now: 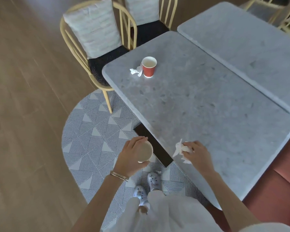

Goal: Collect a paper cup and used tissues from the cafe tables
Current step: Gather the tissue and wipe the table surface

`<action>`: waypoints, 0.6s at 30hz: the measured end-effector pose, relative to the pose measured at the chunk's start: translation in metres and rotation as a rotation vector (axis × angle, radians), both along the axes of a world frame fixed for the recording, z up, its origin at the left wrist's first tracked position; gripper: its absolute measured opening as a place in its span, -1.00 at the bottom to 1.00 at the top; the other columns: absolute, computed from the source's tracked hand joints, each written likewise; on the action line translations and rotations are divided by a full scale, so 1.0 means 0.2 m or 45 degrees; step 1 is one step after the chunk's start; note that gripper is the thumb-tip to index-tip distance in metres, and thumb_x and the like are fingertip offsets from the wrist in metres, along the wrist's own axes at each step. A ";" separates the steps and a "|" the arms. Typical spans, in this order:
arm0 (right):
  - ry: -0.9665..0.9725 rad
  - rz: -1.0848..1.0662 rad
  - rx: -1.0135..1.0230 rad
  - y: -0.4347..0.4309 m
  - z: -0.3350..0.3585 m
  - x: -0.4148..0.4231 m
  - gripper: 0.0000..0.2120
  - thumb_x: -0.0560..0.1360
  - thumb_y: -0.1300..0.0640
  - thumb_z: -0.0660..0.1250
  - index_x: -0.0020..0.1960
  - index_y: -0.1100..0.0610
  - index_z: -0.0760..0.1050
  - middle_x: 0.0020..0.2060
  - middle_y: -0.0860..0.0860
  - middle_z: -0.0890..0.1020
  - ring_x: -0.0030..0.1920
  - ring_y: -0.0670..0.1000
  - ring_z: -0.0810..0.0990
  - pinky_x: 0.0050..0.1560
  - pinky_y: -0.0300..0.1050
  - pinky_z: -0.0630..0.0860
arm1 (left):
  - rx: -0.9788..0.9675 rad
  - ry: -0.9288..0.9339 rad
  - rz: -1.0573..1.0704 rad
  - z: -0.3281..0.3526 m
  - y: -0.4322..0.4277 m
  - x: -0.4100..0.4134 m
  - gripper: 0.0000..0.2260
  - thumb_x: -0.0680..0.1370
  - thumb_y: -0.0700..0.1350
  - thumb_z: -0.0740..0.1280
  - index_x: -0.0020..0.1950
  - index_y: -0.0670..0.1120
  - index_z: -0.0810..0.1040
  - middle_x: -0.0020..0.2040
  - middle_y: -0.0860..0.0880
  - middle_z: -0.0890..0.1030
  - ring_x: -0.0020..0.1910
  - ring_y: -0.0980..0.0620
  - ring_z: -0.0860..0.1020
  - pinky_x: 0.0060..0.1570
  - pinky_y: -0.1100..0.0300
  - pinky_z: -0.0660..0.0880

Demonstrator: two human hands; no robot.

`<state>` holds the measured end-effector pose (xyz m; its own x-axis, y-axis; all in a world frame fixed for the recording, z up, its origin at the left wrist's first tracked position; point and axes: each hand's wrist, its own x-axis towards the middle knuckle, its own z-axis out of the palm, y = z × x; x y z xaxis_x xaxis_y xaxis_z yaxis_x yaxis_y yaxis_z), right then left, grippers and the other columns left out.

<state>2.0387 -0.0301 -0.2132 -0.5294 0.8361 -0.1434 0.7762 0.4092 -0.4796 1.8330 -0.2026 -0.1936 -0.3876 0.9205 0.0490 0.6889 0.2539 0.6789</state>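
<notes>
My left hand (132,154) grips a paper cup (145,151) just off the near left edge of the grey marble table (199,104), above the floor; I see the cup's pale inside. On the table's near edge, my right hand (195,152) holds crumpled white tissues (178,149). A red paper cup (149,66) stands upright at the far left corner of the table. More crumpled tissue (136,71) lies touching its left side.
A second marble table (241,39) adjoins at the far right. Two pale wooden chairs with cushions (94,30) stand at the far end. A red bench (285,190) runs along the right. A patterned rug (97,136) covers the floor under me.
</notes>
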 end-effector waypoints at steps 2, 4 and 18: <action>-0.009 0.019 0.008 -0.01 -0.02 -0.01 -0.84 0.34 0.14 0.41 -0.07 0.09 0.62 -0.17 0.05 0.60 -0.26 0.07 0.58 -0.24 -0.17 0.49 | -0.020 -0.002 -0.014 -0.03 -0.01 0.00 -0.25 0.21 -0.03 0.56 0.30 0.11 0.25 0.24 0.21 0.28 0.12 -0.01 0.42 -0.08 0.10 0.51; -0.016 0.059 0.019 -0.01 -0.03 -0.01 -0.82 0.31 0.22 0.47 -0.09 0.12 0.63 -0.20 0.05 0.61 -0.24 0.01 0.55 -0.25 -0.23 0.43 | -0.026 -0.011 -0.027 -0.05 -0.02 0.01 -0.26 0.22 0.00 0.54 0.30 0.11 0.25 0.24 0.22 0.29 0.12 -0.01 0.41 -0.05 0.10 0.50; -0.038 0.190 0.122 -0.21 -0.08 -0.04 -0.78 0.39 0.12 0.43 0.04 0.03 0.58 -0.09 -0.10 0.54 -0.08 -0.05 0.51 -0.11 -0.21 0.51 | -0.007 -0.039 -0.076 -0.12 -0.15 -0.11 -0.28 0.23 0.00 0.52 0.30 0.11 0.27 0.25 0.24 0.27 0.15 0.02 0.39 -0.04 0.18 0.44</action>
